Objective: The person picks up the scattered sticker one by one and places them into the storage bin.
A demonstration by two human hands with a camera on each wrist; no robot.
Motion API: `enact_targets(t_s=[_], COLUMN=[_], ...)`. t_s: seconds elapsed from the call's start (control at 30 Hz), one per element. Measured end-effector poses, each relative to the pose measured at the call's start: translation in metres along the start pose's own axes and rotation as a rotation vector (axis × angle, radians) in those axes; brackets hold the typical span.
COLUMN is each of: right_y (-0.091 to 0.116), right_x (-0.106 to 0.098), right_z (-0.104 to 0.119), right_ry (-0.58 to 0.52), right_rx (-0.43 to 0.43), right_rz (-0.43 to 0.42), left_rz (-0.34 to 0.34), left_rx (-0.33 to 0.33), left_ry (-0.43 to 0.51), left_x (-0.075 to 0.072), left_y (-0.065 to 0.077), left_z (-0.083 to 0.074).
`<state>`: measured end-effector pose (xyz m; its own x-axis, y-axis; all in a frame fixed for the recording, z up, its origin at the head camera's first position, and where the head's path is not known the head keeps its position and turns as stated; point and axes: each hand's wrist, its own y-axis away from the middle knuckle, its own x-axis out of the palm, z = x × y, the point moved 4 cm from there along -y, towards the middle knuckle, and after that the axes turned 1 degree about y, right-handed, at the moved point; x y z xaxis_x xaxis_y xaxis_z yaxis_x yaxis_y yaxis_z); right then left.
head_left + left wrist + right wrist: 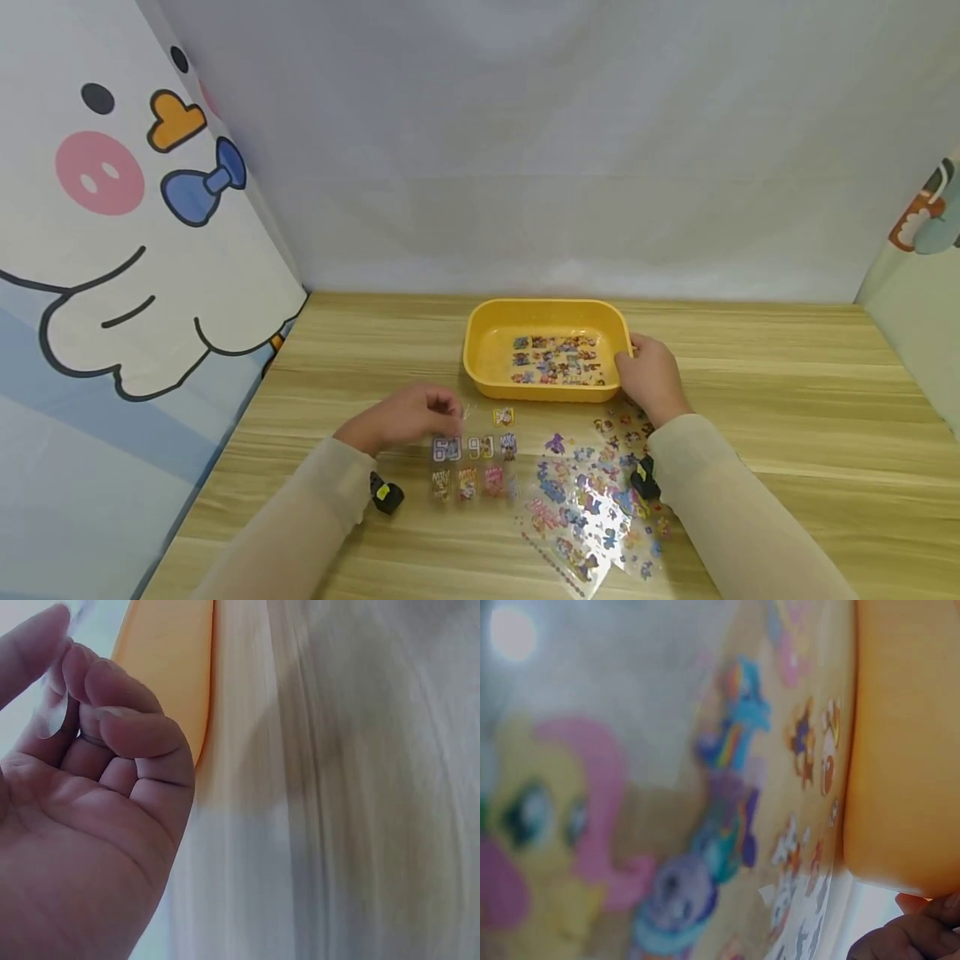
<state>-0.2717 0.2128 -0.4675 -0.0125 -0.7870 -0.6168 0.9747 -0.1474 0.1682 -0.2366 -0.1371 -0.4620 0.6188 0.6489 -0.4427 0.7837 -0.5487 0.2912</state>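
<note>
A yellow plastic basin (480, 354) stands near the back of the table, with several small cartoon stickers (558, 362) on clear film inside. My right hand (654, 379) grips the basin's right rim; in the right wrist view only its fingers (915, 934) show, below the basin wall (907, 750). In front of the basin's left end, my left hand (408, 417) pinches the edge of a clear sticker sheet (474, 467) printed with letters and figures. The left wrist view shows the left hand's curled fingers (124, 712) and a bit of clear film (56, 712) at the fingertips.
More clear sticker sheets (592, 508) with colourful pony figures lie overlapping at the front right, glaring in the light. They reach close to the basin and under the right forearm. A white curtain (562, 167) hangs behind the wooden table (810, 417).
</note>
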Motion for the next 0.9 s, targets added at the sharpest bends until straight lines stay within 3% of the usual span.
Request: enact_targets(t_s=[0.37,0.9], right_y=[0.0,0.0], right_x=[0.0,0.0], right_z=[0.0,0.0], right_ry=[-0.014,-0.016], right_rx=[0.0,-0.016], right_rz=[-0.001,-0.014], left_rz=[-0.081,-0.218], left_rx=[-0.012,-0.025], left_ry=[0.045,0.039], left_x=[0.006,0.011], left_y=[-0.007,-0.012], left_z=[0.0,-0.007])
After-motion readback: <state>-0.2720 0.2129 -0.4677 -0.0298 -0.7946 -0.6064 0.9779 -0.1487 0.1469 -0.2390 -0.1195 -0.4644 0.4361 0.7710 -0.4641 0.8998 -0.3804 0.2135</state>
